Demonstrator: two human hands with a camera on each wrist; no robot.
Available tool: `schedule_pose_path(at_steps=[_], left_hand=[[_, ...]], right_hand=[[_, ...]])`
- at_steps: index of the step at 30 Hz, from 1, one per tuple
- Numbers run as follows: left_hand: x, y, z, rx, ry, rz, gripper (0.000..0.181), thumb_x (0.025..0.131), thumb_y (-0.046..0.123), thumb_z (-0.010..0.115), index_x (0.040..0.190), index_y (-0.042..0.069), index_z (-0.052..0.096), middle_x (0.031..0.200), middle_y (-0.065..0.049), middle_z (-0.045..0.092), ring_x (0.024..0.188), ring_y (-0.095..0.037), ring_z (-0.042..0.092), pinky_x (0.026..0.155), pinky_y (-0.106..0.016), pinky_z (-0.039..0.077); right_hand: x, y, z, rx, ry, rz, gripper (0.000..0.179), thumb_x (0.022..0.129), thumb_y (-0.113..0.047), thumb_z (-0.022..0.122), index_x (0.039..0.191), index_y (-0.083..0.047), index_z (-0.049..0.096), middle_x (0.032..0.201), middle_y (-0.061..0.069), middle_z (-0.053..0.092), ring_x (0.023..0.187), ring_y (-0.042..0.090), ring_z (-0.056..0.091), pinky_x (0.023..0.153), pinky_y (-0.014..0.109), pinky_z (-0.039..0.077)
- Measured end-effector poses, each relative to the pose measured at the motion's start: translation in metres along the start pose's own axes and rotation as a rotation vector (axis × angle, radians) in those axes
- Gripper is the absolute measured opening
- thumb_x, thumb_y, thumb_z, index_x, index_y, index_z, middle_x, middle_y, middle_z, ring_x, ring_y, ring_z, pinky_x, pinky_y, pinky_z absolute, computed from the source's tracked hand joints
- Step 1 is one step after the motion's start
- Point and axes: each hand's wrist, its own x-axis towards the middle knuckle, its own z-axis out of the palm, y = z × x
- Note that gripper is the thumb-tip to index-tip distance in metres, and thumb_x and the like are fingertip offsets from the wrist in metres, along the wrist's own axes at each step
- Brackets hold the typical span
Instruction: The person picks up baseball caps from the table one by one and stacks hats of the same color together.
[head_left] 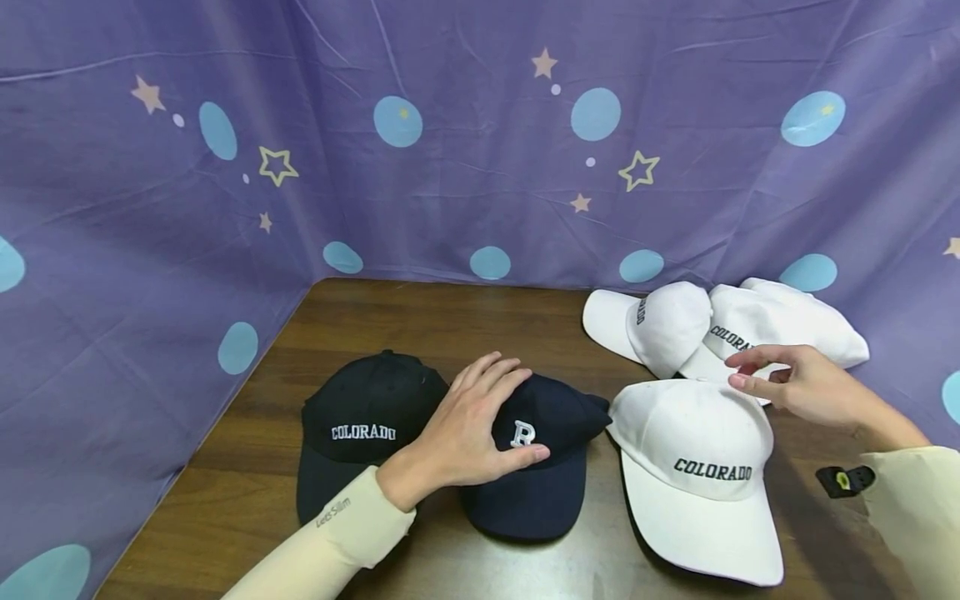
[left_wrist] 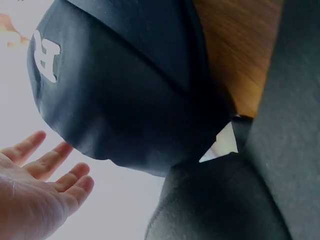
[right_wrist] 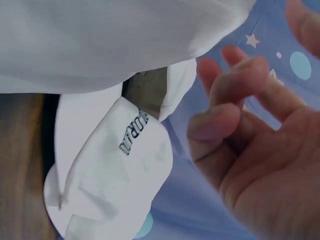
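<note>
Brown table [head_left: 450, 321], black cap [head_left: 367, 402], navy cap [head_left: 551, 433], front white cap [head_left: 693, 437], rear white caps [head_left: 675, 323], perhaps three

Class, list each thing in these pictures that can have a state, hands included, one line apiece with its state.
Black cap: crown up, partly hidden by the left arm
Navy cap: crown up, partly covered by a hand
Front white cap: crown up, brim nearest the viewer
Rear white caps: clustered, leftmost brim pointing left
Left hand: open, contact unclear
Right hand: fingers loosely bent, holding nothing
Backdrop: hanging, creased

The left hand [head_left: 468, 429] spreads its thumb, the right hand [head_left: 813, 388] curves loosely.
</note>
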Motion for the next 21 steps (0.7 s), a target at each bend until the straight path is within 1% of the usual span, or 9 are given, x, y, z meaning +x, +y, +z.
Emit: schedule_pose_path(at_steps=[3, 6, 9, 11, 16, 21], left_hand=[[0.001, 0.002, 0.001, -0.004, 0.002, 0.009, 0.091, 0.083, 0.073, 0.068, 0.150, 0.014, 0.050, 0.155, -0.005, 0.046, 0.151, -0.027, 0.027, 0.120, -0.054, 0.026], [0.002, 0.004, 0.002, -0.002, 0.002, 0.020, 0.091, 0.083, 0.074, 0.067, 0.150, 0.014, 0.051, 0.155, -0.005, 0.046, 0.151, -0.028, 0.028, 0.120, -0.055, 0.027], [0.003, 0.007, 0.002, 0.007, 0.004, 0.031, 0.091, 0.083, 0.074, 0.067, 0.150, 0.015, 0.050, 0.154, -0.005, 0.047, 0.151, -0.028, 0.029, 0.120, -0.054, 0.027], [0.004, 0.008, 0.002, 0.012, 0.004, 0.033, 0.091, 0.083, 0.075, 0.067, 0.150, 0.016, 0.050, 0.154, -0.005, 0.047, 0.151, -0.028, 0.029, 0.120, -0.054, 0.027], [0.004, 0.009, 0.003, 0.011, -0.003, 0.026, 0.092, 0.082, 0.076, 0.066, 0.151, 0.017, 0.049, 0.154, -0.004, 0.046, 0.151, -0.027, 0.028, 0.121, -0.053, 0.026], [0.004, 0.010, 0.002, 0.014, -0.003, 0.022, 0.092, 0.082, 0.076, 0.067, 0.150, 0.017, 0.050, 0.154, -0.004, 0.046, 0.151, -0.026, 0.028, 0.121, -0.052, 0.025]], right_hand=[[0.009, -0.007, -0.004, -0.014, 0.017, 0.046, 0.035, 0.098, -0.031, 0.071, 0.119, -0.003, 0.072, 0.098, 0.005, 0.070, 0.072, 0.011, 0.065, 0.060, 0.029, 0.054], [0.019, -0.014, -0.008, -0.043, 0.016, 0.113, 0.045, 0.099, -0.042, 0.067, 0.121, -0.003, 0.071, 0.086, 0.005, 0.069, 0.070, 0.013, 0.062, 0.060, 0.029, 0.051], [0.030, -0.019, -0.011, -0.067, 0.011, 0.144, 0.052, 0.101, -0.048, 0.063, 0.123, -0.001, 0.069, 0.078, 0.004, 0.065, 0.068, 0.015, 0.059, 0.061, 0.029, 0.047], [0.038, -0.023, -0.013, -0.088, 0.013, 0.148, 0.054, 0.101, -0.050, 0.061, 0.122, -0.001, 0.070, 0.076, 0.003, 0.064, 0.067, 0.016, 0.059, 0.062, 0.029, 0.045], [0.056, -0.029, -0.013, -0.123, 0.009, 0.146, 0.058, 0.101, -0.054, 0.058, 0.119, 0.000, 0.070, 0.077, -0.001, 0.064, 0.069, 0.016, 0.059, 0.063, 0.030, 0.046], [0.071, -0.033, -0.015, -0.127, -0.013, 0.173, 0.066, 0.100, -0.060, 0.056, 0.120, 0.003, 0.067, 0.083, 0.002, 0.069, 0.072, 0.018, 0.064, 0.061, 0.032, 0.048]])
